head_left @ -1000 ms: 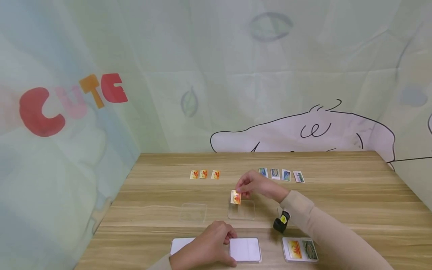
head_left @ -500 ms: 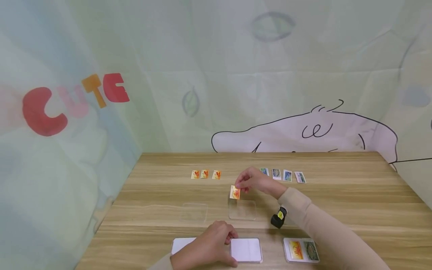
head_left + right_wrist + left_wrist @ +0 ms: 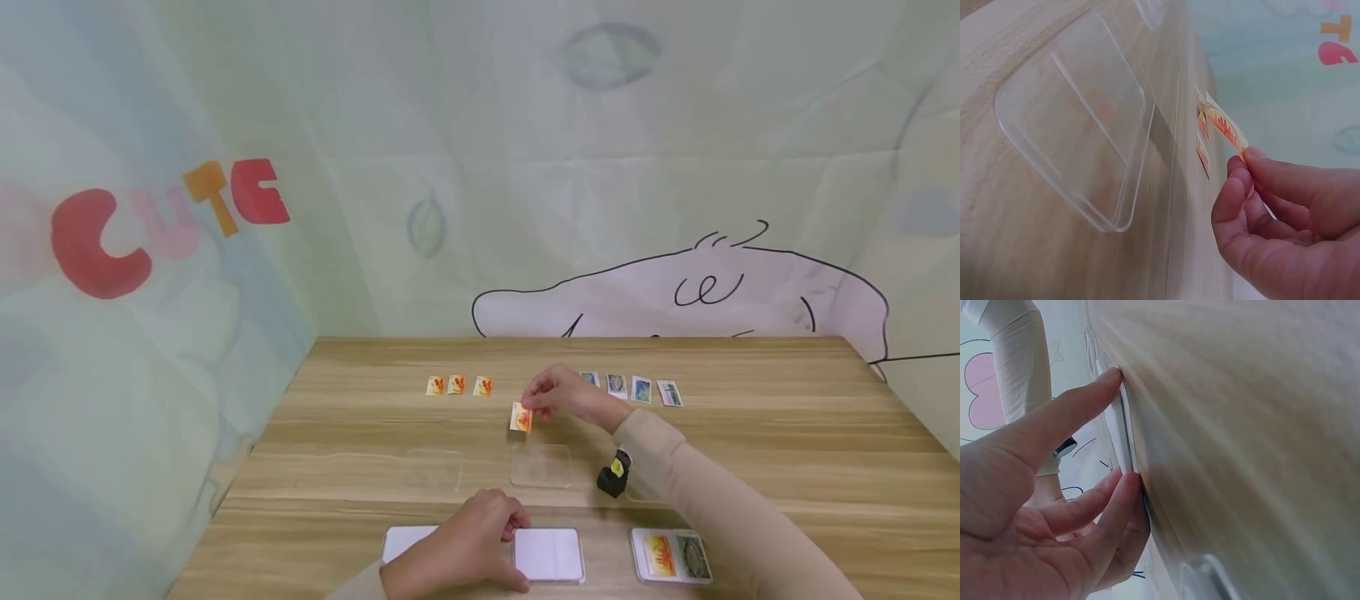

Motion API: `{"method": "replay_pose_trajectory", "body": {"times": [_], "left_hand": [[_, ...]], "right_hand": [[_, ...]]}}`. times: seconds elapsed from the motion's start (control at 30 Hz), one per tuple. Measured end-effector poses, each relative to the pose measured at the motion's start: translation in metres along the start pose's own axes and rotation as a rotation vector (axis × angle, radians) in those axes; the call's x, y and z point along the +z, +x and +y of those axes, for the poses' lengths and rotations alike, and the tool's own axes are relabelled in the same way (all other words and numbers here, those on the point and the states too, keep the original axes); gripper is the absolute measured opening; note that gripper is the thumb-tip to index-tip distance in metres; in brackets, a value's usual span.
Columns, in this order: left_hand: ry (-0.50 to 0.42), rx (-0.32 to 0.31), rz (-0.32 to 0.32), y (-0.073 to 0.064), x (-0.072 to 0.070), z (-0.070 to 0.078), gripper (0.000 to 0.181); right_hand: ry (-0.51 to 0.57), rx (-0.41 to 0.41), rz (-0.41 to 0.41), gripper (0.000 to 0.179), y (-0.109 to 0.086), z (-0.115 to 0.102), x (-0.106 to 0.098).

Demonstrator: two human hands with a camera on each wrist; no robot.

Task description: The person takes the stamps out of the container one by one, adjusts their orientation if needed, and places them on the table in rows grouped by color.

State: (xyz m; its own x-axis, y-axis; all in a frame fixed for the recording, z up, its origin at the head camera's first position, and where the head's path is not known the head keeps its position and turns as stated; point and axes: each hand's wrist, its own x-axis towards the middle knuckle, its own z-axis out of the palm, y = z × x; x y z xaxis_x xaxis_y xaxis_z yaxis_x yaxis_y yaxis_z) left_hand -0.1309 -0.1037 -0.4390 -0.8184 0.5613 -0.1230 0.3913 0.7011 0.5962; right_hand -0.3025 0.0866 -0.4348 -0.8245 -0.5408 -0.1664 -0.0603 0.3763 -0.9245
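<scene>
In the head view, my right hand (image 3: 562,393) pinches a small orange-and-white picture card (image 3: 521,417) by its upper right corner, above the table. The right wrist view shows that card (image 3: 1227,127) between thumb and bent forefinger, its orange print facing outward. My left hand (image 3: 474,542) is at the left side of a clear plastic case (image 3: 549,555) with a white insert. Its thumb is at the near corner and its bent fingers at the far one. Seen from the left wrist, thumb and fingertips hold the case's edge (image 3: 1124,428) low against the tabletop.
Three orange cards (image 3: 457,385) lie at the back left, several blue-green cards (image 3: 641,389) at the back right. Clear lids (image 3: 540,467) lie mid-table. Another white case (image 3: 405,540) is partly under my left hand; a case with two pictures (image 3: 670,556) stands front right.
My right hand has carried the orange card slightly away from me, from over the middle clear lid to behind it. My left hand stays at the white case.
</scene>
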Motion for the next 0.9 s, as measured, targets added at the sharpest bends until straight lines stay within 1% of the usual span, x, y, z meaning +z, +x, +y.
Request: {"method": "replay_pose_trajectory", "body": {"times": [0.07, 0.3, 0.43, 0.77, 0.9], "left_hand": [[0.003, -0.011, -0.002, 0.000, 0.000, 0.001, 0.045], [0.029, 0.005, 0.010, 0.001, 0.001, 0.001, 0.045], [0.033, 0.004, 0.010, 0.001, 0.001, 0.001, 0.045], [0.018, -0.015, -0.001, 0.001, 0.001, 0.001, 0.046], [0.021, -0.010, -0.004, 0.001, 0.001, 0.001, 0.045]], "right_hand": [[0.007, 0.003, 0.007, 0.008, 0.002, 0.000, 0.000], [0.002, 0.010, 0.027, 0.007, 0.005, -0.002, -0.002], [0.010, 0.005, 0.030, 0.008, 0.010, 0.000, -0.002], [0.029, -0.006, 0.049, 0.008, 0.019, 0.004, -0.002], [0.047, 0.002, 0.055, 0.008, 0.022, 0.005, -0.002]]}}
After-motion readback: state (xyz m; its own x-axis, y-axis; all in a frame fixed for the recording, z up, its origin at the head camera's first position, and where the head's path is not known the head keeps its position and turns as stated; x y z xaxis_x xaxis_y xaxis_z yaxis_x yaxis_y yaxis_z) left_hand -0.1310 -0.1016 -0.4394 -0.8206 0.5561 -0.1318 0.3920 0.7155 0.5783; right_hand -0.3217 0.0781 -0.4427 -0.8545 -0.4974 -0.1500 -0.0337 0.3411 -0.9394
